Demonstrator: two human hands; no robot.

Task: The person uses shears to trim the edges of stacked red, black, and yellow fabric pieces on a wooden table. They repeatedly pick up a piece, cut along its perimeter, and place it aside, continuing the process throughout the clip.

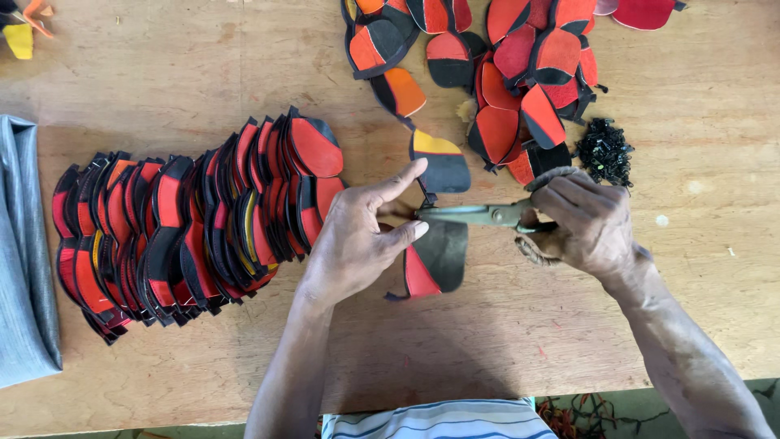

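Observation:
My left hand (pixel 357 236) pinches a red and black fabric piece (pixel 435 260) against the wooden table (pixel 162 73), thumb and forefinger apart around its upper edge. In my right hand (pixel 581 219) is a pair of metal scissors (pixel 475 215), blades pointing left and meeting the strip that joins this piece to a yellow and black piece (pixel 443 162) just above.
A long overlapping row of red, orange and black pieces (pixel 187 228) lies at the left. A loose heap of similar pieces (pixel 520 73) sits at the top. Black trimmings (pixel 605 150) lie by my right hand. Folded grey cloth (pixel 24 260) rests at the left edge.

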